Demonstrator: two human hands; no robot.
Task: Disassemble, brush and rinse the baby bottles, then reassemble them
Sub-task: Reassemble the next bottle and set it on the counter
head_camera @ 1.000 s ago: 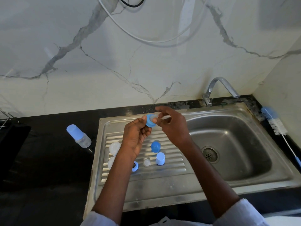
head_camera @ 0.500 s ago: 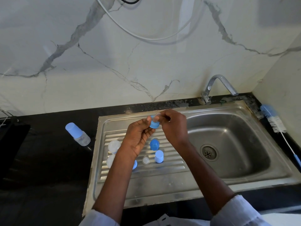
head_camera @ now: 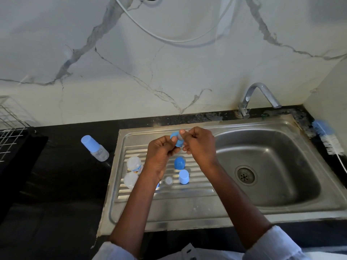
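Observation:
My left hand (head_camera: 161,151) grips a blue bottle collar ring (head_camera: 175,138) above the drainboard. My right hand (head_camera: 199,143) pinches the clear teat (head_camera: 179,136) that sits in that ring. On the ribbed drainboard (head_camera: 199,177) lie two clear bottle bodies (head_camera: 133,163), (head_camera: 130,179), a dark blue cap (head_camera: 179,163), a light blue cap (head_camera: 183,176), a small clear teat (head_camera: 168,180) and a blue ring (head_camera: 157,185) mostly hidden by my left forearm. An assembled bottle with a blue cap (head_camera: 94,148) lies on the black counter to the left.
The steel sink basin (head_camera: 293,166) with its drain (head_camera: 245,175) is at the right, the tap (head_camera: 257,96) behind it. A bottle brush (head_camera: 327,138) lies on the right counter edge. A wire rack (head_camera: 9,132) stands at far left.
Both hands stayed together over the drainboard's back edge; my right-hand fingers curled tighter on the teat in the blue ring. The parts on the drainboard have not moved.

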